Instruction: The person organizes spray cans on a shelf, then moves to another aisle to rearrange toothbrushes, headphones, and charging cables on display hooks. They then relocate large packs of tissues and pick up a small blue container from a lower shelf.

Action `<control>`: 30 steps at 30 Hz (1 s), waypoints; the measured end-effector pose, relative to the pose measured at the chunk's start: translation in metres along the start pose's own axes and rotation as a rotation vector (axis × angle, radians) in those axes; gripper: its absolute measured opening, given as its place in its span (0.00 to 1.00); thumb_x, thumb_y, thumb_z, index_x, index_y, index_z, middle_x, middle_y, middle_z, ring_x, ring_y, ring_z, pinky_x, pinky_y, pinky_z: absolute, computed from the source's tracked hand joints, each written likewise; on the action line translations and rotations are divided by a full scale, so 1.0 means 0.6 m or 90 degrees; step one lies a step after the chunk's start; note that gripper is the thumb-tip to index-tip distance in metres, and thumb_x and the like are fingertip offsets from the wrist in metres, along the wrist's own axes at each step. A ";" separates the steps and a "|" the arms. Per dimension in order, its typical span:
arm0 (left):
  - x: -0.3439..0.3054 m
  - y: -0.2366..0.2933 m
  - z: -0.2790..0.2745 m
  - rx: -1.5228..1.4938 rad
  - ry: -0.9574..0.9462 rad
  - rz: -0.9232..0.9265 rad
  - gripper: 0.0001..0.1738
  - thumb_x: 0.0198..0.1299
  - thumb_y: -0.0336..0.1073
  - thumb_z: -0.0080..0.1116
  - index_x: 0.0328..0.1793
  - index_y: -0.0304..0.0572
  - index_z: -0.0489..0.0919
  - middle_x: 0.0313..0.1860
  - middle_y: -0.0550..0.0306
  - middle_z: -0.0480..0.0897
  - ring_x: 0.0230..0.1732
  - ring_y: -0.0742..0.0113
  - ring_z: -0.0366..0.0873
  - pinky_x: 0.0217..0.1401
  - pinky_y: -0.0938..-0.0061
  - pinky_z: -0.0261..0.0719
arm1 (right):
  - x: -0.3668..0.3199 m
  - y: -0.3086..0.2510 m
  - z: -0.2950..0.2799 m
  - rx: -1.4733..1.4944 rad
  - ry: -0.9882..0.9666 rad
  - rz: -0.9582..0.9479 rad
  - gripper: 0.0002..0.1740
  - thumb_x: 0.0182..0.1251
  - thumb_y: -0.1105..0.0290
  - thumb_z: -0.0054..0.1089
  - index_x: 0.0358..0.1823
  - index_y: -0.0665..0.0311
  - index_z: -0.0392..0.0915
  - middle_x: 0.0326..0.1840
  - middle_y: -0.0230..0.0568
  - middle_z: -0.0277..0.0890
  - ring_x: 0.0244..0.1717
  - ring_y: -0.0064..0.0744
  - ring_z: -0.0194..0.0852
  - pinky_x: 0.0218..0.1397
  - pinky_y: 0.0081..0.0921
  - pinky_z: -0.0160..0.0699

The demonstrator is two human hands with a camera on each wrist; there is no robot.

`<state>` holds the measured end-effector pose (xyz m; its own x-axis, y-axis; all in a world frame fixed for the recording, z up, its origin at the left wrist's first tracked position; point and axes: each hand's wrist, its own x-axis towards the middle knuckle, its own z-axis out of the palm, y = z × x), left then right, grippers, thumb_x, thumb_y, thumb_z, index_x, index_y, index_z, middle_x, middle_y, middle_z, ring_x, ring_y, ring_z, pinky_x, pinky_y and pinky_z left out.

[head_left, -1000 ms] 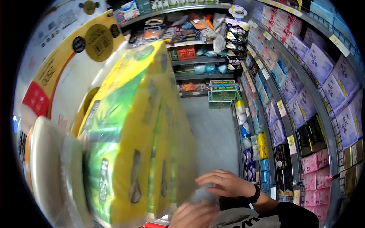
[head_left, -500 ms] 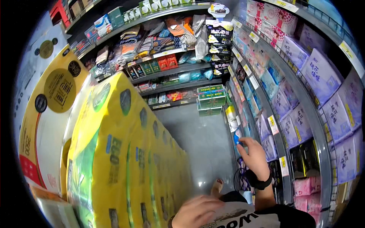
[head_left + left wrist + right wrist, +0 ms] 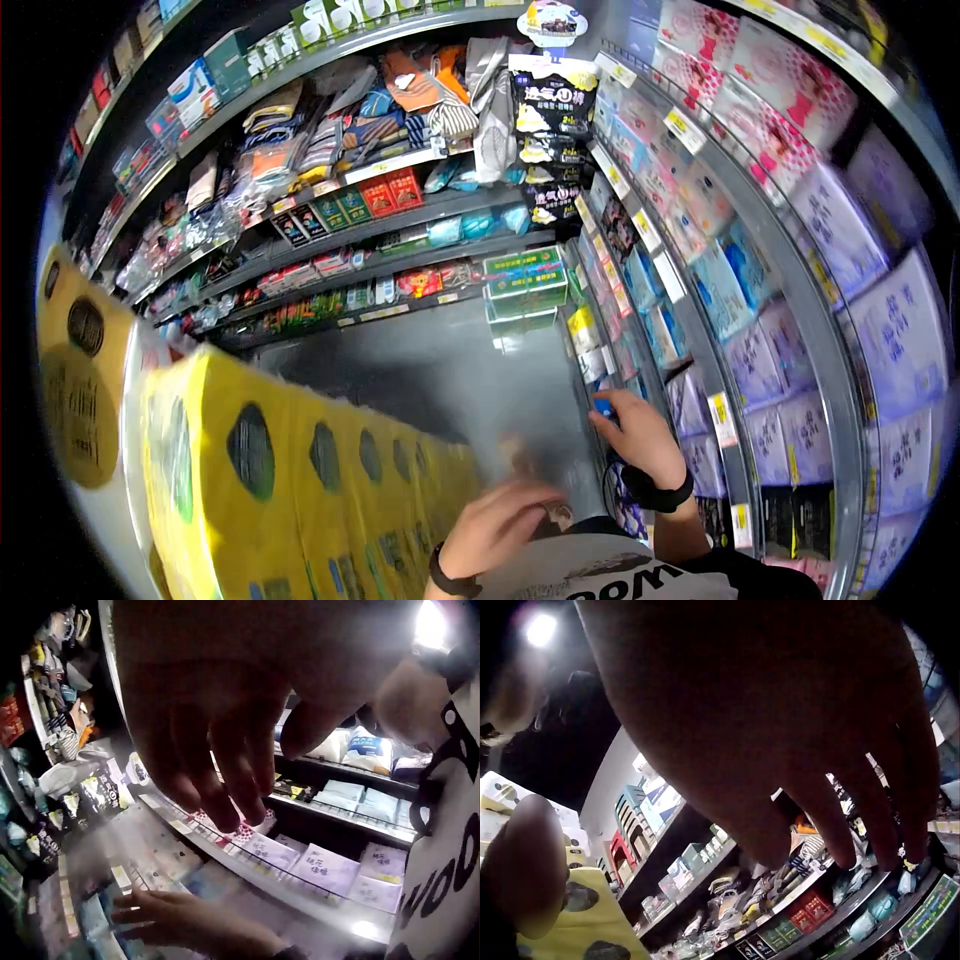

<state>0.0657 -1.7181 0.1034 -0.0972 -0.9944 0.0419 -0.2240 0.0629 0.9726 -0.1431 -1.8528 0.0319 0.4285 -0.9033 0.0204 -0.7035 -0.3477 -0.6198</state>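
Observation:
My left hand (image 3: 500,535) is low in front of my shirt, its fingers extended and loosely bent, holding nothing. To its right my right hand (image 3: 645,435), with a black band at the wrist, is held out beside the right-hand shelves. Its fingers are spread and slightly bent, and the fingertips overlap a small blue pack (image 3: 604,406) in the head view. From the left wrist, the left hand (image 3: 217,712) looms dark across the top, and the right hand (image 3: 187,919) shows below with nothing in it. The right hand (image 3: 780,742) fills much of the right wrist view, empty.
Yellow wrapped packs (image 3: 215,440) stand in a long row on the left, beside a tan carton (image 3: 85,370). Purple packs (image 3: 895,330) fill the right shelves. Ahead are folded socks and textiles (image 3: 380,130), and green boxes (image 3: 525,275) at the aisle floor's (image 3: 420,350) end.
The hands, close together a second ago, have parted, the right one moving toward the shelves. The view has swung left, showing more of the back shelves, and the yellow packs sit lower.

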 end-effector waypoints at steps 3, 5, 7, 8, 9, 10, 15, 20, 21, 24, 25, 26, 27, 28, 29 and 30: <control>0.104 -0.021 -0.057 0.063 0.001 0.068 0.14 0.58 0.25 0.57 0.51 0.39 0.80 0.45 0.50 0.82 0.46 0.51 0.79 0.48 0.66 0.78 | 0.105 -0.001 0.014 -0.064 -0.016 0.004 0.19 0.65 0.60 0.58 0.52 0.63 0.74 0.47 0.49 0.77 0.49 0.52 0.75 0.51 0.41 0.75; 0.166 -0.024 -0.095 0.058 0.014 0.065 0.14 0.59 0.25 0.56 0.51 0.40 0.80 0.46 0.49 0.82 0.47 0.51 0.79 0.50 0.66 0.77 | 0.178 -0.011 0.012 -0.073 -0.043 -0.028 0.19 0.65 0.61 0.58 0.52 0.65 0.74 0.47 0.51 0.77 0.50 0.54 0.74 0.51 0.41 0.74; 0.223 -0.037 -0.133 0.064 0.028 0.111 0.14 0.59 0.24 0.54 0.52 0.38 0.79 0.46 0.48 0.82 0.46 0.52 0.79 0.50 0.66 0.75 | 0.240 -0.036 0.011 -0.011 -0.066 -0.018 0.19 0.65 0.62 0.58 0.52 0.68 0.75 0.48 0.54 0.77 0.51 0.55 0.74 0.51 0.40 0.73; 0.249 -0.038 -0.148 0.063 0.036 0.101 0.14 0.59 0.23 0.53 0.51 0.38 0.80 0.45 0.49 0.82 0.46 0.53 0.79 0.50 0.67 0.75 | 0.266 -0.033 0.017 0.011 -0.054 -0.035 0.19 0.65 0.63 0.59 0.53 0.67 0.74 0.49 0.55 0.76 0.51 0.56 0.74 0.52 0.41 0.73; 0.274 -0.040 -0.160 0.062 0.037 0.086 0.13 0.60 0.23 0.53 0.51 0.38 0.80 0.45 0.49 0.82 0.46 0.53 0.79 0.50 0.67 0.75 | 0.289 -0.028 0.023 0.002 -0.056 -0.043 0.20 0.65 0.63 0.59 0.53 0.67 0.74 0.49 0.54 0.76 0.51 0.55 0.74 0.52 0.41 0.73; 0.299 -0.043 -0.172 0.059 0.037 0.070 0.13 0.60 0.23 0.53 0.50 0.38 0.80 0.45 0.49 0.82 0.45 0.54 0.79 0.50 0.67 0.75 | 0.310 -0.022 0.029 -0.007 -0.058 -0.051 0.20 0.64 0.62 0.59 0.54 0.66 0.73 0.50 0.53 0.76 0.51 0.55 0.74 0.53 0.41 0.74; 0.413 -0.085 -0.209 0.019 0.044 0.041 0.13 0.61 0.24 0.53 0.51 0.37 0.79 0.44 0.49 0.82 0.46 0.53 0.79 0.51 0.67 0.75 | 0.414 0.008 0.049 0.003 -0.113 -0.013 0.22 0.66 0.58 0.57 0.54 0.66 0.73 0.51 0.53 0.76 0.53 0.55 0.74 0.54 0.43 0.74; 0.528 -0.144 -0.248 0.045 0.039 -0.004 0.12 0.62 0.26 0.52 0.51 0.38 0.79 0.44 0.48 0.82 0.46 0.52 0.80 0.51 0.67 0.76 | 0.554 0.059 0.075 -0.024 -0.230 0.005 0.22 0.66 0.61 0.57 0.55 0.68 0.72 0.52 0.56 0.75 0.55 0.55 0.72 0.56 0.39 0.71; 0.558 -0.155 -0.258 0.068 0.049 0.006 0.12 0.63 0.26 0.52 0.51 0.38 0.79 0.44 0.48 0.82 0.47 0.52 0.80 0.51 0.67 0.76 | 0.597 0.074 0.081 -0.036 -0.245 -0.011 0.22 0.66 0.61 0.57 0.55 0.69 0.72 0.53 0.56 0.75 0.55 0.55 0.72 0.57 0.40 0.71; 0.628 -0.184 -0.277 0.066 0.076 -0.026 0.11 0.65 0.29 0.51 0.51 0.37 0.79 0.45 0.48 0.82 0.47 0.53 0.80 0.51 0.68 0.76 | 0.692 0.099 0.090 -0.025 -0.228 0.007 0.22 0.67 0.59 0.56 0.56 0.68 0.72 0.54 0.55 0.75 0.56 0.55 0.71 0.58 0.40 0.70; 0.646 -0.193 -0.281 0.069 0.083 -0.034 0.11 0.65 0.30 0.51 0.51 0.37 0.79 0.45 0.47 0.82 0.47 0.53 0.80 0.51 0.68 0.76 | 0.718 0.106 0.090 -0.028 -0.235 0.023 0.23 0.67 0.59 0.57 0.56 0.68 0.72 0.53 0.55 0.75 0.56 0.55 0.71 0.59 0.41 0.70; 0.664 -0.197 -0.288 0.059 0.088 -0.041 0.11 0.66 0.31 0.51 0.50 0.36 0.79 0.45 0.48 0.82 0.46 0.53 0.81 0.51 0.68 0.77 | 0.738 0.130 0.110 -0.052 -0.216 -0.011 0.23 0.67 0.59 0.57 0.56 0.67 0.72 0.51 0.55 0.76 0.54 0.50 0.74 0.55 0.38 0.73; 0.679 -0.206 -0.293 0.058 0.101 -0.052 0.11 0.66 0.31 0.51 0.50 0.36 0.79 0.45 0.48 0.82 0.46 0.53 0.81 0.51 0.68 0.77 | 0.761 0.145 0.128 -0.017 -0.247 -0.001 0.23 0.67 0.59 0.57 0.56 0.67 0.71 0.50 0.55 0.76 0.53 0.47 0.75 0.54 0.36 0.73; 0.690 -0.217 -0.297 0.056 0.118 -0.064 0.11 0.66 0.32 0.51 0.50 0.36 0.79 0.45 0.48 0.82 0.46 0.54 0.81 0.51 0.68 0.77 | 0.784 0.156 0.146 0.016 -0.281 0.008 0.23 0.67 0.59 0.57 0.56 0.67 0.71 0.49 0.54 0.76 0.52 0.43 0.76 0.52 0.34 0.74; 0.697 -0.227 -0.302 0.053 0.135 -0.076 0.11 0.67 0.32 0.50 0.50 0.35 0.79 0.45 0.48 0.82 0.46 0.54 0.81 0.51 0.69 0.77 | 0.803 0.168 0.168 0.049 -0.317 0.018 0.23 0.68 0.59 0.57 0.56 0.67 0.71 0.48 0.54 0.76 0.51 0.40 0.78 0.50 0.32 0.75; 0.706 -0.231 -0.311 0.031 0.136 -0.115 0.12 0.67 0.32 0.50 0.50 0.35 0.79 0.45 0.49 0.82 0.45 0.56 0.81 0.50 0.69 0.77 | 0.824 0.181 0.198 0.057 -0.367 0.005 0.23 0.69 0.62 0.57 0.61 0.65 0.67 0.48 0.48 0.77 0.47 0.29 0.78 0.46 0.27 0.75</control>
<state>0.2365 -2.1641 0.0293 0.1543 -0.9848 -0.0795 -0.2652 -0.1188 0.9569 0.0596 -2.3072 -0.1188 0.6806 -0.6140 -0.3997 -0.6683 -0.2966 -0.6822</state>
